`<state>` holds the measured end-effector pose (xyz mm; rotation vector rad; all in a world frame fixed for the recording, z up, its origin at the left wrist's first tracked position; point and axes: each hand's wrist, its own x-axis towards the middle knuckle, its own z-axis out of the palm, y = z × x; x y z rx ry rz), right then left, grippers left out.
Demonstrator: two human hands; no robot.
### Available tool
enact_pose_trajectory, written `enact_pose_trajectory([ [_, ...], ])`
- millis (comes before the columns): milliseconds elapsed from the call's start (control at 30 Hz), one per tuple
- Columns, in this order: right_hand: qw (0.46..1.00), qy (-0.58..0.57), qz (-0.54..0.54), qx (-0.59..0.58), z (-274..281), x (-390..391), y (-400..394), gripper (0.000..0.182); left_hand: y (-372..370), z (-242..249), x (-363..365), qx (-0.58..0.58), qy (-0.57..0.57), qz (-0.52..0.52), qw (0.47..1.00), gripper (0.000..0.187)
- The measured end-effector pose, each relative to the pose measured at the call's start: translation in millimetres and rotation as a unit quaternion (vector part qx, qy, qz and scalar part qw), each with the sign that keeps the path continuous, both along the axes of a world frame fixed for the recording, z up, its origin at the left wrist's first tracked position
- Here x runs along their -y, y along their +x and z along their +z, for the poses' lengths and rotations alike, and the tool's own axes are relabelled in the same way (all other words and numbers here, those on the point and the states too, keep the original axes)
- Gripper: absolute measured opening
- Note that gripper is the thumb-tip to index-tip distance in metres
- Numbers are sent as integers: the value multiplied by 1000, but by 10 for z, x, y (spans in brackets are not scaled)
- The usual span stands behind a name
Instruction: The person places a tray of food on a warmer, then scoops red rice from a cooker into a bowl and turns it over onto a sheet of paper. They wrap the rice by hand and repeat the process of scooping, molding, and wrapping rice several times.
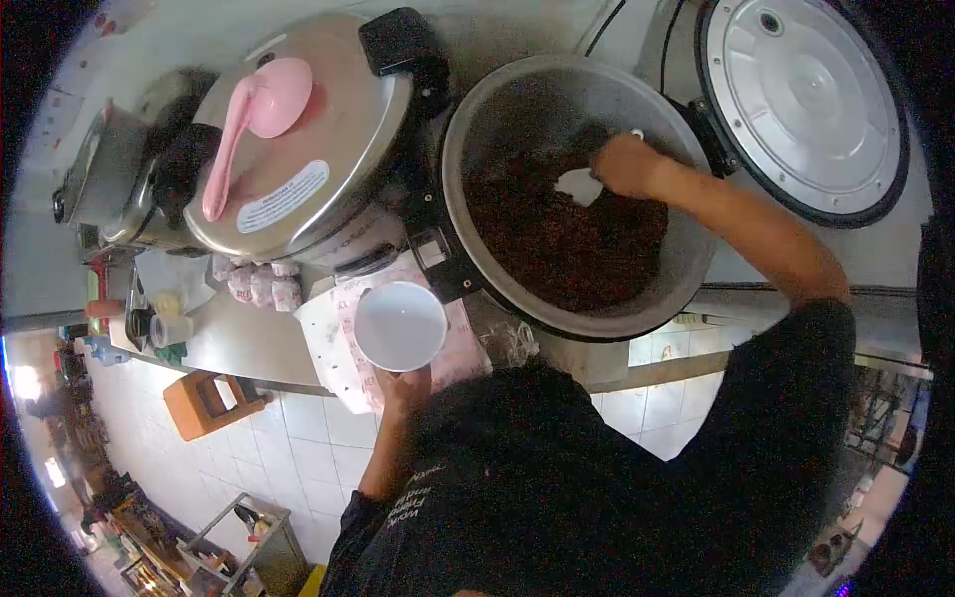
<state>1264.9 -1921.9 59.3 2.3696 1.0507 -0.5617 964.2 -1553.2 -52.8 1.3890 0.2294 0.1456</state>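
My left hand point(403, 388) is closed on the near side of a white bowl point(400, 326). No food shows inside the bowl, which is over printed paper sheets point(333, 353) on the counter. Reaching into a large open rice cooker point(460, 189), my right hand point(627, 167) grips a white rice paddle point(579, 186). The paddle's blade touches dark reddish-brown, grainy food point(567, 249) in the pot; the fingers hide part of its handle.
A closed cooker point(348, 119) stands at left with a pink ladle point(274, 99) on its lid. The open cooker's raised lid point(806, 90) is at upper right. Several wrapped packets point(264, 284) sit on the counter. An orange stool point(204, 403) is on the tiled floor.
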Motion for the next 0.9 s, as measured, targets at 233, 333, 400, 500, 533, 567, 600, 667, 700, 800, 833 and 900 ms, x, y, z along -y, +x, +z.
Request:
enact_pose_trajectory([
  [233, 987, 82, -45, -131, -240, -560, -359, 30, -43, -71, -315, -103, 106, -25, 989, 52],
  [333, 990, 12, -6, -141, 290, -781, -706, 32, 95, 102, -291, -85, 50, -17, 995, 52],
  [400, 989, 71, 10, -126, 295, -698, -929, 33, 196, 193, -255, -73, 14, -12, 997, 52],
  [500, 980, 168, 3, -105, 261, -546, -1079, 33, 287, 333, -167, -57, -29, -10, 998, 52],
  [533, 974, 201, -2, -101, 250, -517, -1131, 32, 293, 380, -133, -53, -41, -7, 998, 52],
  [567, 973, 207, -7, -106, 266, -506, -1173, 31, 294, 427, -96, -48, -54, -2, 997, 52],
  [600, 970, 214, -11, -112, 316, -509, -1212, 30, 280, 479, -61, -42, -67, 2, 997, 52],
  [667, 966, 227, -26, -118, 445, -516, -1278, 29, 272, 586, -4, -30, -92, 11, 995, 52],
  [700, 965, 231, -37, -121, 525, -520, -1310, 28, 268, 644, 15, -25, -103, 13, 994, 52],
  [800, 955, 272, -68, -99, 692, -466, -1425, 27, 288, 848, 34, -5, -143, 16, 990, 52],
  [833, 950, 290, -77, -85, 738, -419, -1471, 26, 302, 922, 44, 4, -160, 16, 987, 52],
  [900, 929, 348, -110, -57, 792, -316, -1579, 24, 349, 1079, 72, 25, -196, 10, 980, 52],
])
